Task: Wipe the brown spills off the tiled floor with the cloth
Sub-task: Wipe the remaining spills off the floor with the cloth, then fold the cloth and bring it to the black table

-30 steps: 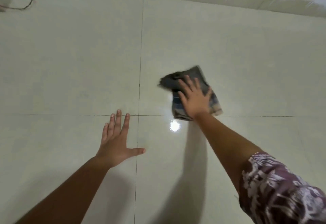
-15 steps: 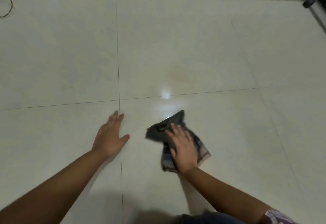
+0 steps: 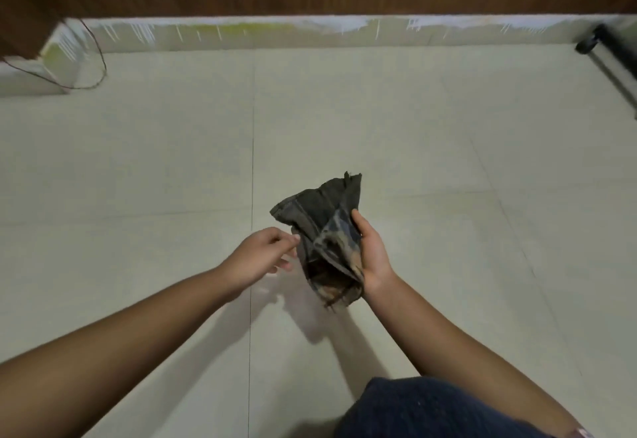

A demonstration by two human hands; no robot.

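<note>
Mid-frame, my right hand (image 3: 374,255) is gripping the cloth (image 3: 320,217), left hand (image 3: 258,255) curling at its edge, grasp unclear; tiled floor (image 3: 448,161) is looking clean, wiping seemingly done.

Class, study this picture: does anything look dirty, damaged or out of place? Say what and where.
The cloth, gripped in the right hand above the floor, is smeared brown and frayed at its near end. A thin dark wire trails loose over the tiles at the far left corner. No brown spill shows on the tiles.

One head-worn view looks steeply down, close, at the tiled floor (image 3: 448,161) (wide-angle).
</note>
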